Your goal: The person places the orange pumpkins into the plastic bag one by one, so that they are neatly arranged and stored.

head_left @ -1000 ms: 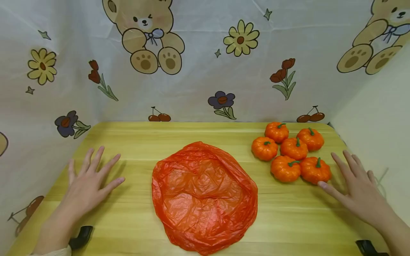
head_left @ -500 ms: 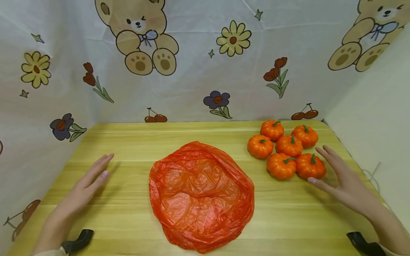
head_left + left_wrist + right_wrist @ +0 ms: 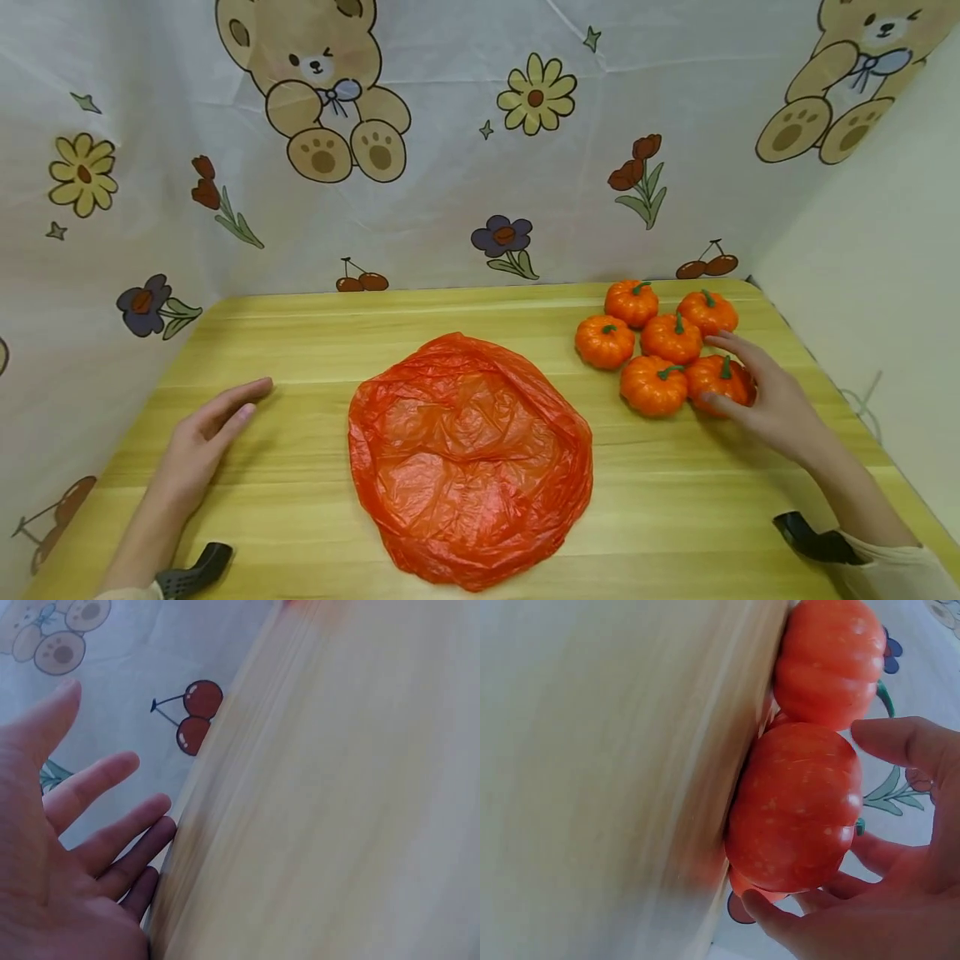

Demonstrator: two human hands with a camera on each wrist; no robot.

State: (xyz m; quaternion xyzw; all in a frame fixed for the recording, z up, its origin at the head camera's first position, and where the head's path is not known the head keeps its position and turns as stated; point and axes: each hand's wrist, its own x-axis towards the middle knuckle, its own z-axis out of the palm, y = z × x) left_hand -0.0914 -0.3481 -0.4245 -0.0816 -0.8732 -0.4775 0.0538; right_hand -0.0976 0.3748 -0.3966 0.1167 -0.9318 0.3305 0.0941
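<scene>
Head view: six pumpkins (image 3: 671, 340) sit right of the red bag (image 3: 468, 475), none inside, none lifted; the right grip (image 3: 780, 408), fingers apart, surrounds one; left of the bag, the left grip (image 3: 197, 442) holds nothing.

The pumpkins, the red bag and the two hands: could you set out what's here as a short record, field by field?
Table: yellowish, wood-grained
Red bag: thin, crinkled, lying in the middle
Pumpkins: six, orange, green-stemmed, clustered towards the far right
Right hand: around the front-right pumpkin; whether it grips is unclear
Left hand: left of the red bag, holding nothing
Backdrop cloth: pale, with cartoon prints
</scene>
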